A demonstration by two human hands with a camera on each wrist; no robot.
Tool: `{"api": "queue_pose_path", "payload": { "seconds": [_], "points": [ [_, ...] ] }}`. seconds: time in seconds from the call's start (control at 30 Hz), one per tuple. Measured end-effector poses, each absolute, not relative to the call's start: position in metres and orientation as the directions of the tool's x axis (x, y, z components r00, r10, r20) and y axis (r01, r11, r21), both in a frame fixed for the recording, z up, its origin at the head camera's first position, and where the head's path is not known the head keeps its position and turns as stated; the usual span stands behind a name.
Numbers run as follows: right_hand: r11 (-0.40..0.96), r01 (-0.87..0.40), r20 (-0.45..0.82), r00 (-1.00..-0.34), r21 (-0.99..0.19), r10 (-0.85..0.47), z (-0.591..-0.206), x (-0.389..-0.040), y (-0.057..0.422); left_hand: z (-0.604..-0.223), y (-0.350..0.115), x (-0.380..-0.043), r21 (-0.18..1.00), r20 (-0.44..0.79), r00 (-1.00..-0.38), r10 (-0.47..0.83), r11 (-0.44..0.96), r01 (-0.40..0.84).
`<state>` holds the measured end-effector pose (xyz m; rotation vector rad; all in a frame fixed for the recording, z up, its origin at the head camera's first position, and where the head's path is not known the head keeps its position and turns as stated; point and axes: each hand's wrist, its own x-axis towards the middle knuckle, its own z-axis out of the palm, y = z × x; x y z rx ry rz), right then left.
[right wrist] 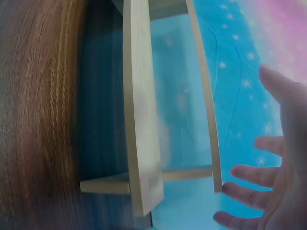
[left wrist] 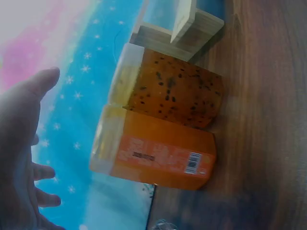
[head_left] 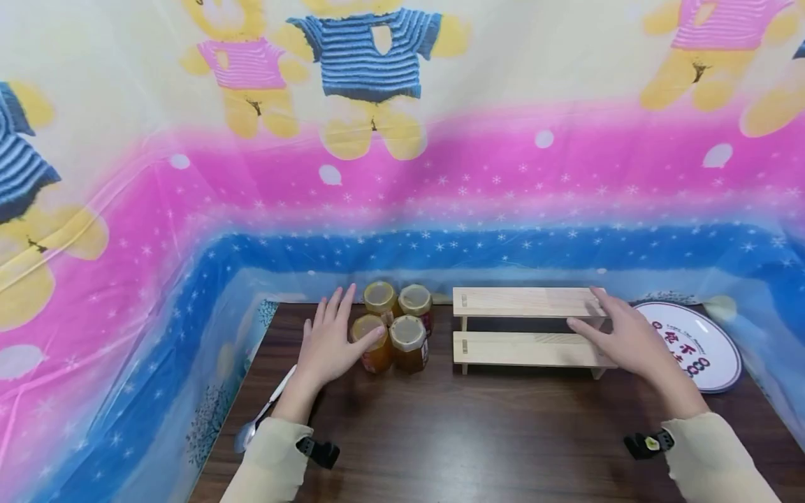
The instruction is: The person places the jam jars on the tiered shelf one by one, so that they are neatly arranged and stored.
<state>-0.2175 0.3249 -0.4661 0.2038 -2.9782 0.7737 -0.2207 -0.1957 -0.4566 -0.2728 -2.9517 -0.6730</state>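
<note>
My left hand (head_left: 330, 346) hovers with spread fingers at the left side of several lidded jars (head_left: 407, 334) grouped on the table. Its thumb overlaps the front left jar in the head view. In the left wrist view, one jar (left wrist: 175, 91) holds amber contents with dark seeds, and a labelled orange jar (left wrist: 163, 151) with a barcode stands beside it. A two-tier wooden rack (head_left: 522, 348) stands right of the jars. Over the rack's right end is my right hand (head_left: 629, 339), fingers extended, gripping nothing. In the right wrist view its fingertips come near the upper board (right wrist: 211, 124).
A white plate (head_left: 711, 335) with red and dark print lies right of the rack, partly behind the right forearm. At the left table edge lies a spoon (head_left: 245, 436), partly hidden by the left sleeve. Patterned cloth (head_left: 440, 181) hangs behind the brown table (head_left: 453, 433).
</note>
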Motion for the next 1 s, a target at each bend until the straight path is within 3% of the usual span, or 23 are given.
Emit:
{"api": "queue_pose_path", "payload": {
  "seconds": [0.23,0.7,1.0],
  "points": [
    [0.816,-0.074,0.118,-0.993,-0.573,-0.007,-0.475,-0.21,0.347,-0.472,-0.201,-0.214,0.521,0.193,-0.974,0.122,0.828,0.207],
    [0.773,0.147,-0.095,-0.989,-0.617,0.113,-0.519,-0.202,0.366,-0.506,-0.202,-0.204,0.738,0.155,-0.987,0.033,0.66,0.138],
    [0.62,0.174,-0.167,-0.983,-0.765,0.069,-0.534,-0.202,0.366,-0.523,-0.198,-0.203,0.802,0.163,-0.986,-0.017,0.585,0.123]
  ]
}}
